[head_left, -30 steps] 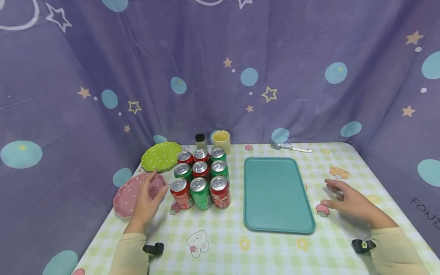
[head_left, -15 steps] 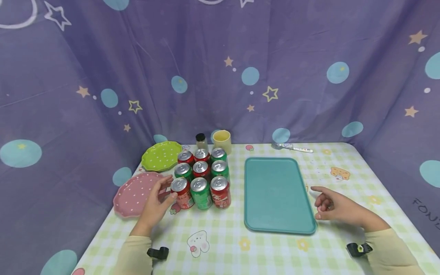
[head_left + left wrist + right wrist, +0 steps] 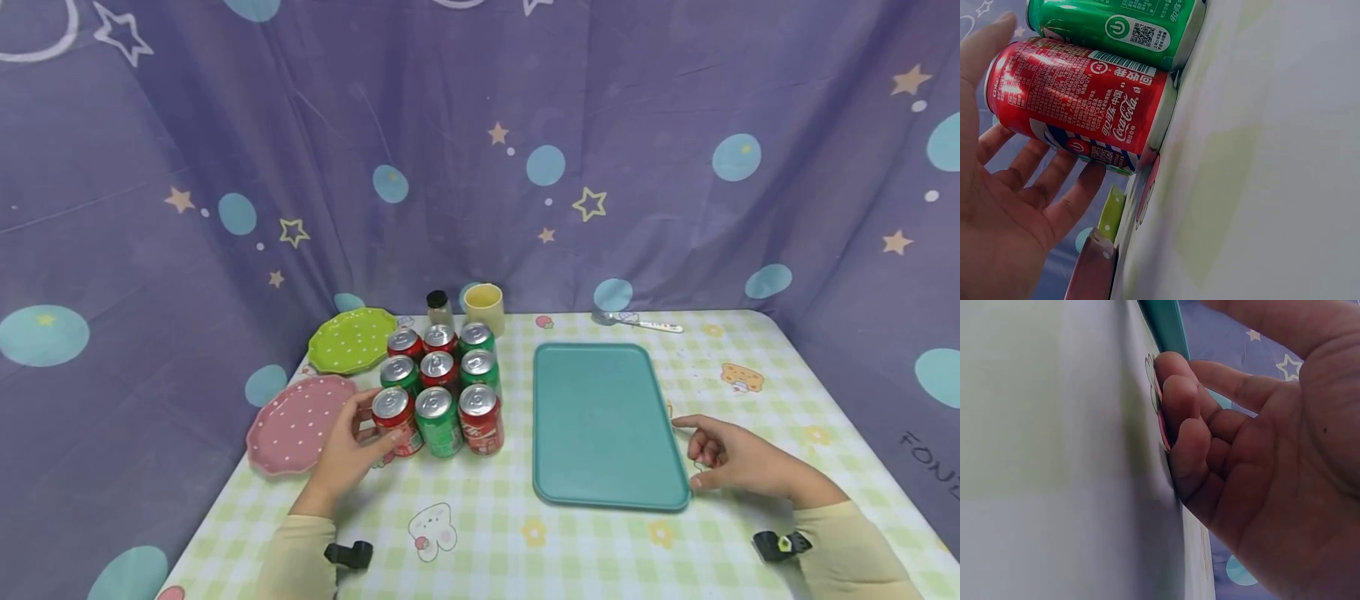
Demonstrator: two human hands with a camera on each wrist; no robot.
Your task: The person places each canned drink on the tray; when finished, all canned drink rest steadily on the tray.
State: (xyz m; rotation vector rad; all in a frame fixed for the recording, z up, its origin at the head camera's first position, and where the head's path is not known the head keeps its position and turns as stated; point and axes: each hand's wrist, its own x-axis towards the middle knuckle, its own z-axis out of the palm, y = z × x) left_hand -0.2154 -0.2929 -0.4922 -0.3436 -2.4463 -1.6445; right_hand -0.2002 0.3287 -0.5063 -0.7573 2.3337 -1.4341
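Note:
A red Coca-Cola can point(image 3: 405, 421) stands at the near left corner of a block of several red and green cans. My left hand point(image 3: 341, 458) is spread around it. In the left wrist view, the fingers point(image 3: 1063, 178) lie along the can's far side and the thumb stands off near its top. Just right of that can is a green can point(image 3: 438, 425). By the right rim of a teal tray point(image 3: 600, 425), my right hand point(image 3: 738, 462) has its index finger extended and thumb at the edge. Its other fingers point(image 3: 1182, 400) are curled low over the tablecloth, holding nothing.
Left of the cans lie a pink dotted plate point(image 3: 292, 429) and a green dotted plate point(image 3: 352, 340). Behind the cans stand a black-capped jar point(image 3: 439, 312) and a yellow mug point(image 3: 486, 312). A spoon point(image 3: 645, 324) lies at the back right, before a purple curtain point(image 3: 637, 100).
My left hand has moved right and forward from over the pink plate to around the red can. My right hand has come left to the tray's edge, its lower fingers curling. The cans stay put.

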